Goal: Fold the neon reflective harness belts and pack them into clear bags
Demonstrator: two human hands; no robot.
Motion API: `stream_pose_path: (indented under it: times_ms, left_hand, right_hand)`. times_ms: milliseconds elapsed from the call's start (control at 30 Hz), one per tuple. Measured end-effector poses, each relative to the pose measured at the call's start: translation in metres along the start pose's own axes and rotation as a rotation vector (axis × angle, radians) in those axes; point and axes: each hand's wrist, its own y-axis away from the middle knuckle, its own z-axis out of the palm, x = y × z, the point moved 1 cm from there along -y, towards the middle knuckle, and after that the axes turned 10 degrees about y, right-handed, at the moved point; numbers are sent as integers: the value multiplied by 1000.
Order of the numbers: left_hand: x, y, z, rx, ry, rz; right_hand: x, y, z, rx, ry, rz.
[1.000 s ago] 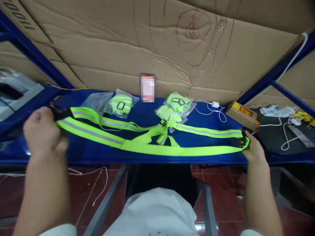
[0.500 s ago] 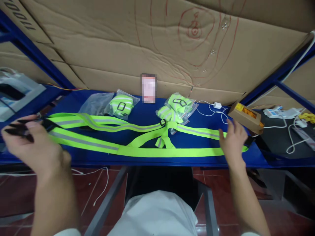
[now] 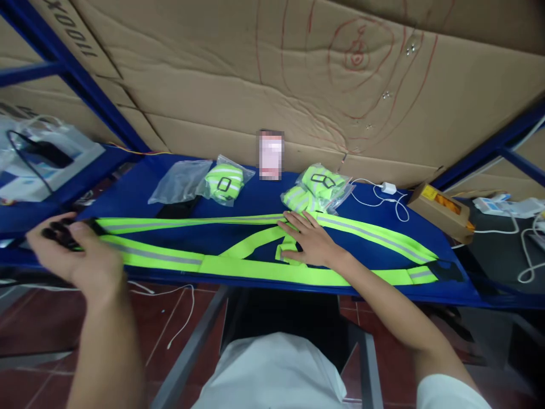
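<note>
A neon-yellow reflective strap harness [image 3: 264,269] with grey stripes lies stretched along the blue table. My left hand [image 3: 79,250] is closed around black pieces at the harness's left end, probably buckles, though the fingers hide part of them. My right hand [image 3: 313,241] lies flat with fingers spread on the middle of the harness, where the straps meet. The harness's right end, with a black piece [image 3: 447,271], rests untouched on the table. Behind the straps, a clear bag [image 3: 224,182] holds a folded yellow harness, and more bagged harnesses [image 3: 321,182] lie just beyond my right hand.
A flat clear plastic bag [image 3: 179,180] lies at the back left. A small cardboard box [image 3: 443,213] and a white charger with cable [image 3: 388,188] are at the back right. Cardboard [image 3: 204,85] walls the rear; blue frame posts [image 3: 91,85] rise at both sides.
My right hand has moved left from the harness's right end to its middle and now lies on it. The upper left strap is pulled straighter. The view has shifted slightly.
</note>
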Motion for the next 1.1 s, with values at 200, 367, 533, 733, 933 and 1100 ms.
stream_pose_path:
  times_ms: [200, 367, 533, 733, 933, 1100]
  left_hand:
    - [-25, -5, 3, 58, -34, -399]
    - [-30, -6, 8, -52, -11, -711]
    - [-17, 7, 3, -207, -160, -415]
    - [47, 43, 12, -583, -600, 108]
    - [138, 160, 24, -1159, -188, 734]
    - [154, 230, 7, -1398, -86, 826]
  right_hand:
    - [5, 6, 0, -182, -194, -18]
    - [15, 9, -3, -153, -354, -48]
    - [19, 11, 1, 79, -460, 36]
    - [8, 7, 5, 219, -169, 34]
    - [6, 6, 0, 171, -84, 34]
    - [11, 7, 1, 129, -91, 29]
